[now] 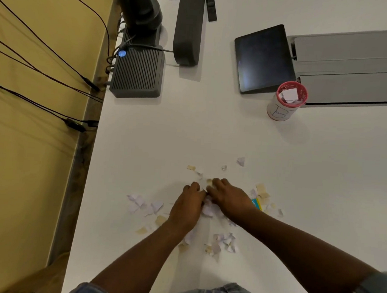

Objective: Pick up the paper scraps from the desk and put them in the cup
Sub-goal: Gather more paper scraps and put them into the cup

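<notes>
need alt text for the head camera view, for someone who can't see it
Seen from above, a person's left hand and right hand meet over torn paper scraps scattered on a white desk, fingers curled around a clump. A red-rimmed cup already holding paper stands farther off to the right, beside a dark tablet.

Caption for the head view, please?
Both hands, left and right, gather paper scraps on the desk; cup beyond.

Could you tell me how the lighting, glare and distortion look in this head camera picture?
Head view: soft, dim light; the cup casts a faint shadow on the desk; a pale glare streak lies on the dark tablet; wide-angle bending curves the desk edge; hands slightly blurred.
</notes>
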{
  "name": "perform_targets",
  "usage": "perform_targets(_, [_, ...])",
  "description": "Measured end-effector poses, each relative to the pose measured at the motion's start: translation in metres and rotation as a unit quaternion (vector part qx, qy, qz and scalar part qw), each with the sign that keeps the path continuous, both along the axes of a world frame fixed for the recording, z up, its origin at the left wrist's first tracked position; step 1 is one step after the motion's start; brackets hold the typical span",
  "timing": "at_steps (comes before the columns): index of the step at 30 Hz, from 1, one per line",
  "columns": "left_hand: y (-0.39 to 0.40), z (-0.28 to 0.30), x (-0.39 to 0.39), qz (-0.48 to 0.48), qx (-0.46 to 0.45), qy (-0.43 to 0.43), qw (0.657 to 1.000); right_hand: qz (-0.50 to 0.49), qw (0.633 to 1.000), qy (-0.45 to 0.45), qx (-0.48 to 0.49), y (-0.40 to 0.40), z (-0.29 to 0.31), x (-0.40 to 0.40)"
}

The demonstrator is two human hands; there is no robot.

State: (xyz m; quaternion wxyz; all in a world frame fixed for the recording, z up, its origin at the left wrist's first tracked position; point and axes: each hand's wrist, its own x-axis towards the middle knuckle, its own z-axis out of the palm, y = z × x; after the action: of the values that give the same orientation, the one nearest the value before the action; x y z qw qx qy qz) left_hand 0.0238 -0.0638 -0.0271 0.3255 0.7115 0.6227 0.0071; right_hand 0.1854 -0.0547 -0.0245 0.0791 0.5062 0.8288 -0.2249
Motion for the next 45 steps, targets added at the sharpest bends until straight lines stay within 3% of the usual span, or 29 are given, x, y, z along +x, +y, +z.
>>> perform_targets(6, [0.011, 0.0, -0.01, -0.022, 0.014, -0.027, 0.999, 0.0, 0.999, 0.038, 0.024, -0.013, -0.005, -0.002])
perform_targets(11, [0.029, 0.005, -0.015, 0.07, 0.022, -0.094, 0.993, -0.129, 0.988, 0.079, 0.017, 0.002, -0.005, 0.017])
perform_targets(15, [0.051, 0.013, -0.013, 0.14, 0.012, -0.139, 0.98, -0.295, 0.935, 0.192, 0.037, 0.025, 0.01, 0.045])
perform_targets(22, [0.093, 0.023, 0.004, 0.166, 0.003, -0.191, 0.968, -0.405, 0.86, 0.253, 0.179, 0.082, 0.06, 0.104])
perform_targets(26, [0.105, 0.023, 0.014, 0.143, 0.016, -0.183, 0.973, -0.438, 0.844, 0.167, 0.261, 0.136, 0.079, 0.147])
perform_targets(29, [0.107, 0.021, 0.019, 0.128, 0.02, -0.17, 0.977, -0.44, 0.851, 0.108, 0.266, 0.174, 0.083, 0.17])
perform_targets(35, [0.11, 0.025, 0.029, 0.14, 0.02, -0.176, 0.974, -0.351, 0.928, -0.082, 0.09, 0.222, 0.073, 0.181])
perform_targets(40, [0.111, 0.031, 0.033, 0.144, 0.019, -0.176, 0.973, -0.377, 0.917, -0.127, 0.032, 0.239, 0.061, 0.175])
perform_targets(45, [0.116, 0.038, 0.04, 0.142, 0.025, -0.178, 0.973, -0.335, 0.929, -0.156, 0.004, 0.25, 0.058, 0.177])
